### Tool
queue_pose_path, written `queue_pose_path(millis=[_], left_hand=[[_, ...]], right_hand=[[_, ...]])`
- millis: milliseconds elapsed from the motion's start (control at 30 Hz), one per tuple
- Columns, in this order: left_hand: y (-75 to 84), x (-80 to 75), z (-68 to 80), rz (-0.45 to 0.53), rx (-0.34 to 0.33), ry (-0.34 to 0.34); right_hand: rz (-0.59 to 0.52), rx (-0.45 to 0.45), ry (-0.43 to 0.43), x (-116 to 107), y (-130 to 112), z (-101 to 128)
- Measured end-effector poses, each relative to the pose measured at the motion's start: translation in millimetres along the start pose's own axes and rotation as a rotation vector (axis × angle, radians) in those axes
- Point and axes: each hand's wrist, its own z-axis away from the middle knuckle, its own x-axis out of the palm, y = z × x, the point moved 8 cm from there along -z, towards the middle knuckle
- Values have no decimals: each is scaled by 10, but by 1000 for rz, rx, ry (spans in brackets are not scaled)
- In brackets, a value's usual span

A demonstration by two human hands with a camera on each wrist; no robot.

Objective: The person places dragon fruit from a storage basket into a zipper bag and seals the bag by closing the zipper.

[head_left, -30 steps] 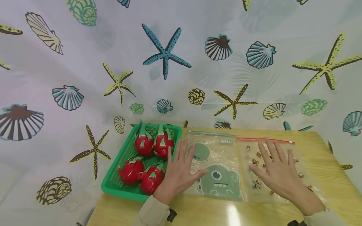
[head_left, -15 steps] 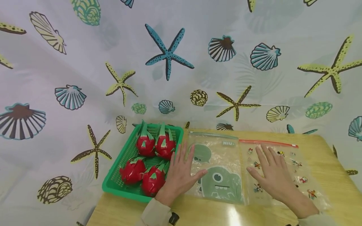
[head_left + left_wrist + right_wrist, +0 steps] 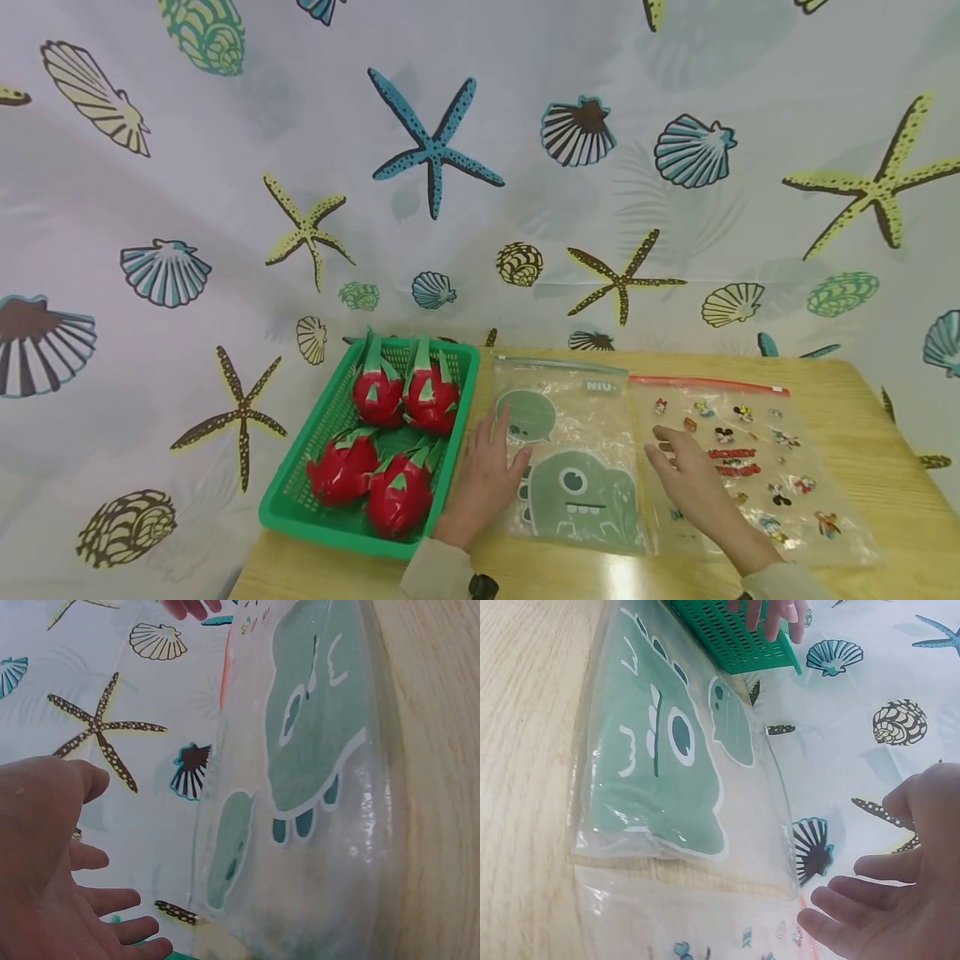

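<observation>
My left hand [image 3: 486, 477] hovers between the green basket [image 3: 330, 533] and the zip bag with a green monster print [image 3: 592, 500]. Its fingers are spread loosely and hold nothing; the left wrist view shows the same hand [image 3: 60, 862] beside that bag [image 3: 322, 750]. Over the left part of the second zip bag [image 3: 806, 467], which has small cartoon figures and a red slider strip, is my right hand [image 3: 693, 483]. Its fingers are slightly bent and hold nothing, as the right wrist view of this hand [image 3: 900, 877] shows. Several red dragon fruits [image 3: 401, 496] with green tips lie in the basket.
Both bags lie flat side by side on a light wooden table [image 3: 555, 575]. Behind the table hangs a white curtain [image 3: 465, 233] printed with shells and starfish. The basket stands at the table's left side, close to the curtain.
Both hands have turned from palms down with spread fingers to palms facing inward. The right hand has shifted left and lower, uncovering more of the cartoon bag. Bags, basket and fruit stay put.
</observation>
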Motion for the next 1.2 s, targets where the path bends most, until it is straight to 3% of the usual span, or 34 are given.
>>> queue_pose_path(millis=[167, 300, 433, 633, 833, 1067, 1200], left_hand=[[-182, 152, -19, 86, -116, -18], [-276, 246, -57, 145, -182, 10], [-354, 326, -66, 169, -226, 62], [-464, 438, -42, 156, -312, 59], [-506, 454, -30, 164, -354, 55], [-575, 423, -4, 238, -344, 167], [-621, 403, 12, 299, -350, 199]], right_hand=[[-64, 26, -15, 217, 55, -57], [-80, 77, -51, 351, 92, -115], [-48, 145, -78, 454, 155, -175], [-25, 167, -92, 520, 189, -209], [-207, 264, -142, 551, 243, -191], [-447, 309, -104, 514, 257, -189], [-586, 334, -124, 507, 267, -176]])
